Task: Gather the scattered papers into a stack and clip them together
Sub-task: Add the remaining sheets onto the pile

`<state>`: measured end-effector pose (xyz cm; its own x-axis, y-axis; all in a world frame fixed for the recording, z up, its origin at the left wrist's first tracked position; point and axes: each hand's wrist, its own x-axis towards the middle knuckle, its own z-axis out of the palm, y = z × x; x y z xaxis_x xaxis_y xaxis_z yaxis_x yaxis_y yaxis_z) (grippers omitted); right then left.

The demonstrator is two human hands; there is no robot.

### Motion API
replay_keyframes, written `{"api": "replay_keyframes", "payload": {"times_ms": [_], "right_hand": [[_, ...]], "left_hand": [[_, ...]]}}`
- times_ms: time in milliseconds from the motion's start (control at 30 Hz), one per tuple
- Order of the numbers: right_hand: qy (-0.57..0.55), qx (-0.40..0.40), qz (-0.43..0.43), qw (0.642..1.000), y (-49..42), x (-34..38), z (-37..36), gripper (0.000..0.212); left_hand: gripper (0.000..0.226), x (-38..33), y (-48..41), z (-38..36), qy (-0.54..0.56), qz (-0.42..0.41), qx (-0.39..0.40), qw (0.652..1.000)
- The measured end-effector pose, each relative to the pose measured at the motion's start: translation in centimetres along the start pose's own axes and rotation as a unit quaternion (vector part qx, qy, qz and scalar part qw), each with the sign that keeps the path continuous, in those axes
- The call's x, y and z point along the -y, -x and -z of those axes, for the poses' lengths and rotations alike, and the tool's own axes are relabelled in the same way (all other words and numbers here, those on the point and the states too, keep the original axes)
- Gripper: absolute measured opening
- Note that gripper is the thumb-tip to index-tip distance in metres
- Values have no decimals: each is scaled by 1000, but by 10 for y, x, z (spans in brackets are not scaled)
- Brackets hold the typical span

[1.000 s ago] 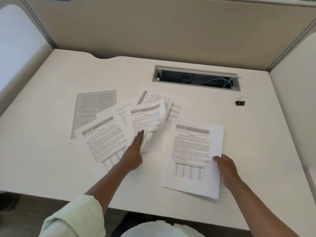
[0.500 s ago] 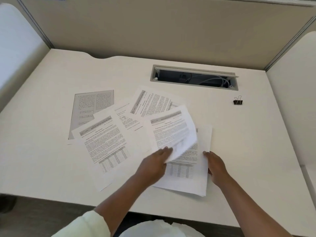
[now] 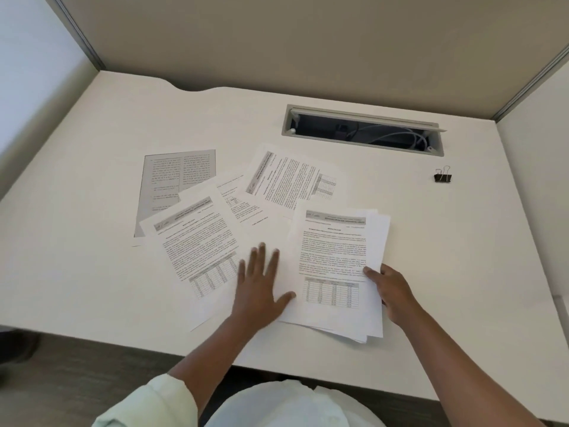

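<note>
Your left hand (image 3: 261, 288), blurred, lies flat with fingers spread on the loose sheets (image 3: 197, 238), near left. Your right hand (image 3: 395, 292) pinches the right edge of the stack (image 3: 335, 257), thumb on top, the other fingers hidden beneath. The clip (image 3: 443, 177) sits far right, well apart.

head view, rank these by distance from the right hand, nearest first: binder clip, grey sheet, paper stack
1. paper stack: near right, its edge gripped by the right hand.
2. binder clip: far right, beyond the hand.
3. grey sheet: far left side.
</note>
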<state>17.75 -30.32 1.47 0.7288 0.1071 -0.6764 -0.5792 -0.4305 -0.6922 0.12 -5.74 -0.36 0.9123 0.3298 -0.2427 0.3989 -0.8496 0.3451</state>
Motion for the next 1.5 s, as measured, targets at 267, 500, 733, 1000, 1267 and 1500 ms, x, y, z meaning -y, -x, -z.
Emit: {"api": "replay_keyframes", "payload": {"times_ms": [267,500,733,1000,1267,1500], "right_hand": [[-12,-11,-4,1000,-2,-7,-17,14],[2,-29,-13,1000,0,-10,-28,11],[-5,-34,-12,999,15,-7,-41,10],[-9,-20,-17,1000,31,-5,-65,11],[-138,-3,-82,987,48,5,-76,62],[-37,4,-27,999,54,3,-89,33]], "left_hand": [[133,59,2,5,77,188,-21,979],[98,48,8,7,163,163,-55,971],[86,53,10,60,307,182,-37,933],[85,0,15,85,316,49,68,945],[78,-21,21,64,226,-71,195,952],[84,-9,26,52,151,-148,258,943]]}}
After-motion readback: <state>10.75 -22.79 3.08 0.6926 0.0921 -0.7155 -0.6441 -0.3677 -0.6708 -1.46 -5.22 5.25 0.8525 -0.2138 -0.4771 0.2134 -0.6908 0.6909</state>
